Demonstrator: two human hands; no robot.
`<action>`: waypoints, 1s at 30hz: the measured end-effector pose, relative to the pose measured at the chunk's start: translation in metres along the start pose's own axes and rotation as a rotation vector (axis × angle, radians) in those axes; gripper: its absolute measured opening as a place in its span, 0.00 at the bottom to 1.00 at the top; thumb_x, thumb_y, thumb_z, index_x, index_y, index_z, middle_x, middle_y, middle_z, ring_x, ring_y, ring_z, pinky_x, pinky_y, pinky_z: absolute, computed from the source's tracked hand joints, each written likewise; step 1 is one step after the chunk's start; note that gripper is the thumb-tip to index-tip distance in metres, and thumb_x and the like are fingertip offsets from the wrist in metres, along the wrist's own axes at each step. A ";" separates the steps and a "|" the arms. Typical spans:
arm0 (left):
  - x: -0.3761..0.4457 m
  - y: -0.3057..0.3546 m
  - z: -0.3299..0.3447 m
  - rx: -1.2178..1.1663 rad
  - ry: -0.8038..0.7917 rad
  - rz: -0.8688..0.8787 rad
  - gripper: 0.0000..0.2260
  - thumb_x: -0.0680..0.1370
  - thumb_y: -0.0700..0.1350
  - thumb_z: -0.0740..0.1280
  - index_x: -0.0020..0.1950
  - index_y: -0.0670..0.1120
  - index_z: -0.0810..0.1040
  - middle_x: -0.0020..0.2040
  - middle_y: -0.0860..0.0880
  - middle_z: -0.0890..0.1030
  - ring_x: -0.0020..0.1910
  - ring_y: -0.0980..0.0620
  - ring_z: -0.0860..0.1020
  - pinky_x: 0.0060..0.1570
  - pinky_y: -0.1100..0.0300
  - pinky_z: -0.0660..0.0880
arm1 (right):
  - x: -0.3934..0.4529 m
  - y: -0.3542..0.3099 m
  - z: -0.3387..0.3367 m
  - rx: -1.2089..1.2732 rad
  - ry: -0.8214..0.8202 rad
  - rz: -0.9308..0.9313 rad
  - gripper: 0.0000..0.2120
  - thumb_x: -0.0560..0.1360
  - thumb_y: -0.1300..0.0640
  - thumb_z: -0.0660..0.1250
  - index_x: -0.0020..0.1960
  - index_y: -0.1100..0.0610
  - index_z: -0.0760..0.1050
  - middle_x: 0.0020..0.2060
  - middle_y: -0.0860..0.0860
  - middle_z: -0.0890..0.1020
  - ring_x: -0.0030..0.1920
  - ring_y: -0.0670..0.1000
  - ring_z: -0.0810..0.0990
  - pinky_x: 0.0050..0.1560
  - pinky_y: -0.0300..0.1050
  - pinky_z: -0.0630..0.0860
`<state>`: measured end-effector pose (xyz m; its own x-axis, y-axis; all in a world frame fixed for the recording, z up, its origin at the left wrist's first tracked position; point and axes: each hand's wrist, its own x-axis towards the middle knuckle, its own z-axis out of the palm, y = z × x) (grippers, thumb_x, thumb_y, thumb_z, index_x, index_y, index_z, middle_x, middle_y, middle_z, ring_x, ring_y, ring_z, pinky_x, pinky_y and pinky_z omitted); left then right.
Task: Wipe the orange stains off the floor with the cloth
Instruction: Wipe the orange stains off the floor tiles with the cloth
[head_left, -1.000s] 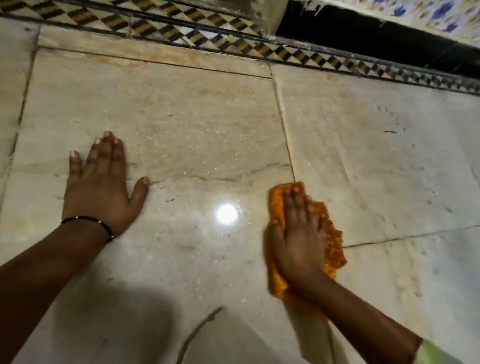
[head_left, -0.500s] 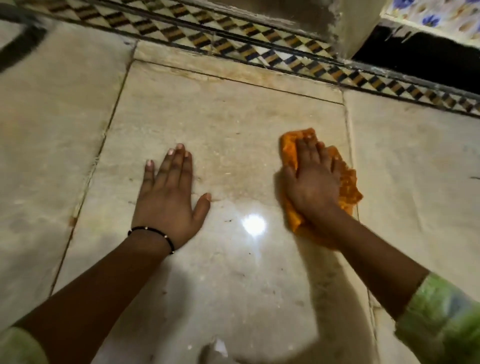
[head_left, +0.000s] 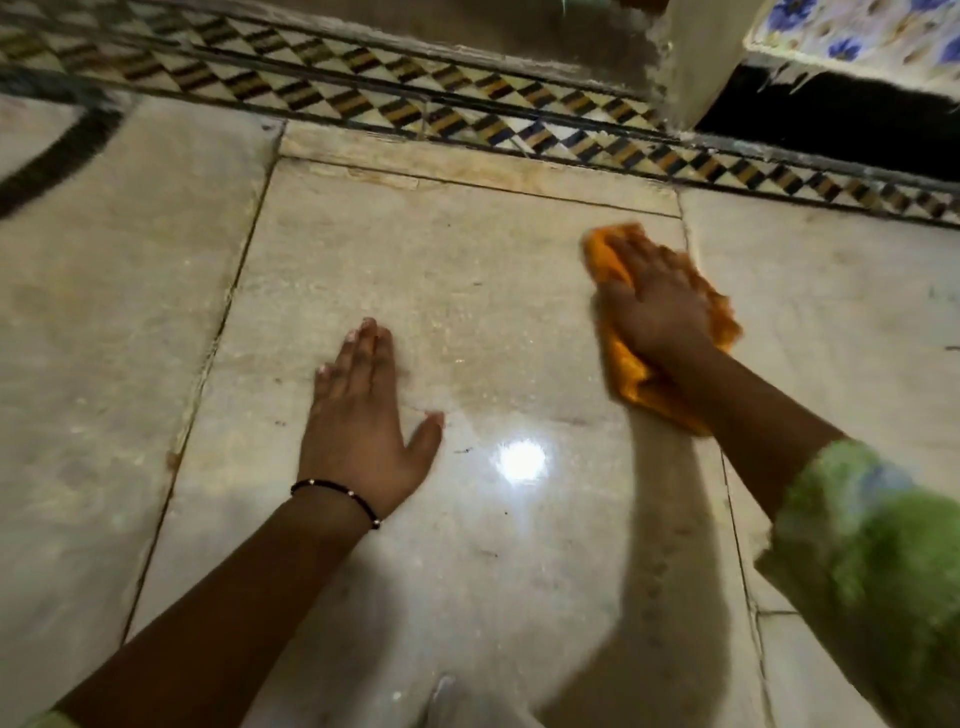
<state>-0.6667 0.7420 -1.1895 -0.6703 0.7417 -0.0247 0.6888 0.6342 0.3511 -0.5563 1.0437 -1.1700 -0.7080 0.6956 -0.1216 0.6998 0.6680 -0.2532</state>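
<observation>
While pressing the right hand (head_left: 657, 306), blurred, fingers laid out straight, onto a crumpled orange cloth (head_left: 631, 379), holds that cloth down on the pale polished marble floor (head_left: 415, 270) near the slab's far right corner, just short of the black-and-yellow chequered tile border (head_left: 467, 117). Rests the left hand (head_left: 363, 441), thin black beaded bracelet (head_left: 332, 486) at its wrist, palm down with fingers straight on bare marble, well apart from the cloth.

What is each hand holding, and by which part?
Right hand presses flat on the middle of the crumpled orange cloth; left hand rests on the pale marble floor, holding nothing.
</observation>
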 end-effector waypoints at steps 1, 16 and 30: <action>-0.005 0.015 0.003 -0.044 0.005 0.037 0.40 0.72 0.64 0.52 0.78 0.42 0.49 0.78 0.43 0.51 0.76 0.45 0.52 0.73 0.49 0.46 | -0.032 0.017 -0.001 0.036 0.020 0.061 0.27 0.78 0.36 0.46 0.76 0.40 0.50 0.77 0.45 0.51 0.76 0.54 0.48 0.73 0.63 0.45; -0.004 0.120 0.060 0.134 -0.106 0.360 0.39 0.76 0.66 0.52 0.77 0.41 0.54 0.78 0.44 0.53 0.77 0.48 0.52 0.73 0.44 0.47 | -0.001 0.089 -0.021 -0.079 -0.010 -0.029 0.27 0.79 0.40 0.50 0.77 0.42 0.51 0.77 0.47 0.52 0.76 0.55 0.51 0.73 0.59 0.48; -0.005 0.125 0.058 0.162 -0.104 0.341 0.40 0.75 0.66 0.51 0.77 0.39 0.53 0.78 0.42 0.53 0.77 0.46 0.53 0.74 0.43 0.46 | -0.088 0.031 0.010 -0.108 0.018 -0.026 0.30 0.77 0.39 0.48 0.77 0.44 0.51 0.78 0.48 0.51 0.77 0.53 0.48 0.73 0.60 0.43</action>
<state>-0.5616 0.8303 -1.2002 -0.3695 0.9287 -0.0300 0.9075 0.3677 0.2030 -0.4729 1.0009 -1.1769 -0.7246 0.6820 -0.0990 0.6884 0.7095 -0.1507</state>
